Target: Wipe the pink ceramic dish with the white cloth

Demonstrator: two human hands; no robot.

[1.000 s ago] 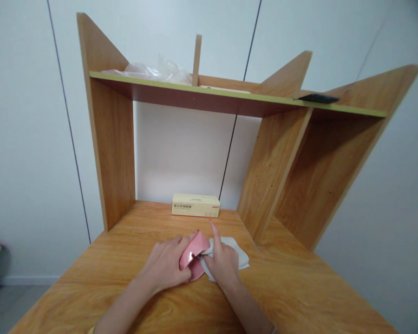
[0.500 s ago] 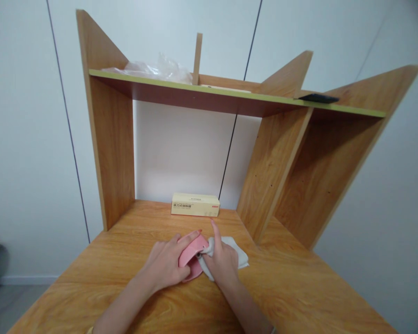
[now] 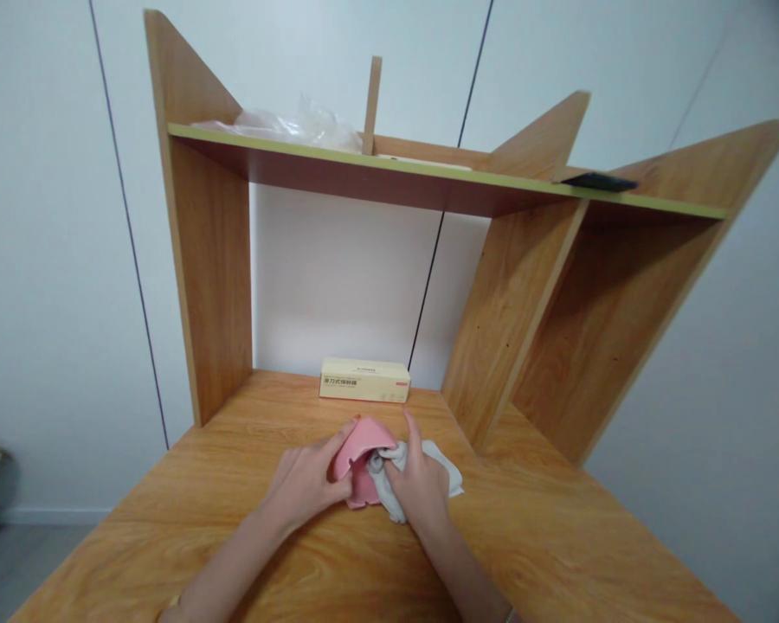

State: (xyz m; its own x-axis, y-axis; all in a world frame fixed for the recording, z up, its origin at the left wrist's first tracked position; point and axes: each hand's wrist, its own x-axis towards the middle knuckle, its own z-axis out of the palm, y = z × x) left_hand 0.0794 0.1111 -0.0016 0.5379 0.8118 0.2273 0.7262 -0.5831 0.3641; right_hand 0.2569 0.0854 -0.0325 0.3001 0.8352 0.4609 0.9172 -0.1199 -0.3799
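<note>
My left hand [image 3: 312, 476] is closed on the left side of a pink, hollow, cup-like object [image 3: 370, 435] with a notched rim. Its opening is tipped toward me and to the right; its exact kind I cannot make out. A pale grey cloth [image 3: 393, 497] is bunched in my right hand [image 3: 421, 484], whose index finger points up and away. Part of the cloth reaches into the pink object's opening, and another part spreads on the desk to the right of the hand. The right fingertips are partly hidden in the cloth.
A cream carton [image 3: 363, 382] with printed characters stands at the back of the wooden desk [image 3: 266, 571]. Wooden uprights [image 3: 486, 337] carry a shelf [image 3: 363, 177] above. On it lie a clear plastic bag [image 3: 299, 125] and a dark flat item [image 3: 598, 182].
The pink object has turned in my left hand, so its notched opening shows more. My right hand has moved slightly right, with the cloth still in it.
</note>
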